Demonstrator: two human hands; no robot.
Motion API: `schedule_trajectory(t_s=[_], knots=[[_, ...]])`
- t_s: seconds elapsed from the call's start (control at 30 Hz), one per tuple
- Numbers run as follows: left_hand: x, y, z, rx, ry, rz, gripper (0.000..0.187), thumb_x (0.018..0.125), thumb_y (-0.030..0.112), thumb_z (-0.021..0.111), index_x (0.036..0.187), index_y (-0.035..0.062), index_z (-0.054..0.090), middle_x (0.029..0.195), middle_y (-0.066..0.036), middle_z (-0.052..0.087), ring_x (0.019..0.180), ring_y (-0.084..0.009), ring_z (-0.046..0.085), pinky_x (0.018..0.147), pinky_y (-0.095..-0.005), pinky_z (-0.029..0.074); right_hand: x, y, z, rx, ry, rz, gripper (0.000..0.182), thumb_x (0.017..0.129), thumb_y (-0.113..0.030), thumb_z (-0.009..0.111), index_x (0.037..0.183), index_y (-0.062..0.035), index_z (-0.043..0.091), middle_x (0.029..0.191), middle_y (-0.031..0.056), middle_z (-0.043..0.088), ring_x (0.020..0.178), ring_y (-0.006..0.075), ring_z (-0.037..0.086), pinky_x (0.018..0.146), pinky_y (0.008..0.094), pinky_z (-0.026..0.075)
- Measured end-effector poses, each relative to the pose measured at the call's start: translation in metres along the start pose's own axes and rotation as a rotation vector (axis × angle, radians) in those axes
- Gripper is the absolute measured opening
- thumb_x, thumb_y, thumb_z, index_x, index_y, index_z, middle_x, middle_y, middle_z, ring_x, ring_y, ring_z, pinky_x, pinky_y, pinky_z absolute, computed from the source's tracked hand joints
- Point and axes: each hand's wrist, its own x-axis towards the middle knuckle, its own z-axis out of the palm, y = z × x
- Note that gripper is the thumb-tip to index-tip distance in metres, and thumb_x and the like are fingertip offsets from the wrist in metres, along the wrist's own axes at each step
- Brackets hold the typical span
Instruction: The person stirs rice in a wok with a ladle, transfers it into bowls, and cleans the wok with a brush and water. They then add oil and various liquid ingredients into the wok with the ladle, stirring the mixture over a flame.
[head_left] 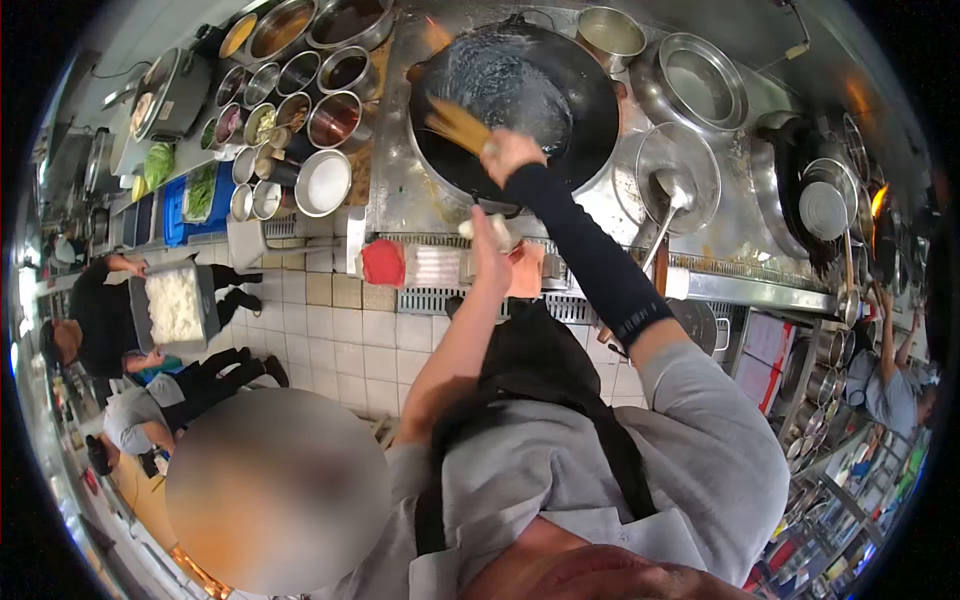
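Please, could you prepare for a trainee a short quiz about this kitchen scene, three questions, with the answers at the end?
1. What does the right hand hold over the wok?
A) tongs
B) a bamboo brush
C) a knife

2. True or false: at the left of the picture, a co-worker holds a grey tub with white contents.

3. Fill in the missing word: in the picture, the metal ladle is to the ____ of the wok.

Key: 1. B; 2. true; 3. right
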Motion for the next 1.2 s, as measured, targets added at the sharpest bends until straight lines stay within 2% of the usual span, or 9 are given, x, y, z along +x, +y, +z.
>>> schedule_trajectory(t_s=[0.23,0.3,0.43,0.5,0.57,0.7,0.97,1.03,1.2], knots=[[0.053,0.001,0.019,0.3,0.225,0.279,0.022,0.083,0.021,0.065,0.093,0.0014,0.065,0.087,-0.007,0.065,0.066,-0.0208,0.061,0.048,-0.035,0.048,0.083,0.019,0.03,0.313,0.431,0.218,0.031,0.085,-0.029,0.07,0.107,-0.0066,0.068,0.099,0.0248,0.071,0.095,0.0449,0.067,0.085,0.0497,0.054],[0.043,0.022,0.013,0.344,0.271,0.254,0.017,0.079,0.018,0.065,0.084,0.0017,0.065,0.083,-0.008,0.066,0.063,-0.0202,0.062,0.045,-0.0344,0.047,0.051,0.007,0.03,0.204,0.231,0.078,0.034,0.083,-0.029,0.071,0.108,-0.0069,0.067,0.097,0.0254,0.07,0.094,0.0447,0.067,0.085,0.05,0.054],[0.043,0.062,-0.027,0.369,0.124,0.279,0.035,0.088,0.04,0.072,0.096,0.0067,0.065,0.082,-0.003,0.064,0.063,-0.0146,0.06,0.049,-0.0306,0.047,-0.063,0.031,-0.018,0.235,-0.165,-0.257,0.036,0.082,-0.031,0.072,0.11,-0.0096,0.065,0.091,0.0231,0.069,0.09,0.0428,0.068,0.079,0.0487,0.055],[0.016,0.081,-0.038,0.309,0.095,0.33,0.038,0.09,0.045,0.071,0.099,0.0089,0.063,0.081,-0.002,0.064,0.064,-0.0138,0.061,0.051,-0.0289,0.047,-0.063,0.072,-0.05,0.084,-0.138,-0.44,0.034,0.079,-0.03,0.073,0.107,-0.0116,0.066,0.091,0.0197,0.07,0.088,0.0396,0.07,0.081,0.0483,0.056],[-0.018,0.072,-0.075,0.308,0.04,0.276,0.037,0.093,0.045,0.069,0.103,0.0101,0.062,0.084,-0.001,0.065,0.068,-0.0135,0.062,0.055,-0.03,0.048,-0.008,0.07,-0.072,-0.139,-0.338,-0.167,0.034,0.079,-0.03,0.071,0.109,-0.0118,0.068,0.098,0.0198,0.071,0.092,0.039,0.069,0.083,0.0488,0.055],[-0.053,0.06,-0.106,0.316,-0.097,0.152,0.028,0.096,0.037,0.066,0.108,0.0122,0.062,0.09,-0.002,0.067,0.076,-0.0153,0.065,0.063,-0.0332,0.052,0.042,0.032,0.021,0.008,0.122,0.095,0.031,0.086,-0.031,0.067,0.11,-0.0102,0.064,0.094,0.0235,0.07,0.09,0.0437,0.067,0.08,0.0528,0.054],[-0.075,0.097,-0.144,0.175,-0.048,0.144,0.035,0.098,0.042,0.059,0.114,0.0109,0.062,0.087,-0.005,0.069,0.074,-0.0174,0.065,0.06,-0.0287,0.048,-0.117,0.046,-0.056,-0.026,-0.177,-0.183,0.03,0.082,-0.021,0.068,0.11,-0.0131,0.061,0.083,0.0213,0.069,0.084,0.0457,0.067,0.076,0.052,0.054],[-0.076,0.114,-0.142,0.16,-0.103,0.162,0.035,0.098,0.042,0.059,0.114,0.011,0.062,0.087,-0.005,0.068,0.074,-0.0176,0.065,0.059,-0.0289,0.047,-0.061,0.064,-0.089,-0.353,-0.314,-0.104,0.033,0.082,-0.02,0.067,0.113,-0.0125,0.06,0.083,0.0208,0.07,0.084,0.0461,0.067,0.078,0.0529,0.054],[-0.033,0.121,-0.091,0.247,-0.112,0.081,0.05,0.096,0.064,0.051,0.102,0.0144,0.06,0.08,-0.004,0.065,0.067,-0.0176,0.064,0.054,-0.0299,0.048,0.065,0.058,-0.015,-0.276,0.011,0.111,0.033,0.086,-0.026,0.063,0.114,-0.008,0.063,0.097,0.0236,0.071,0.094,0.0445,0.068,0.085,0.0527,0.054]])
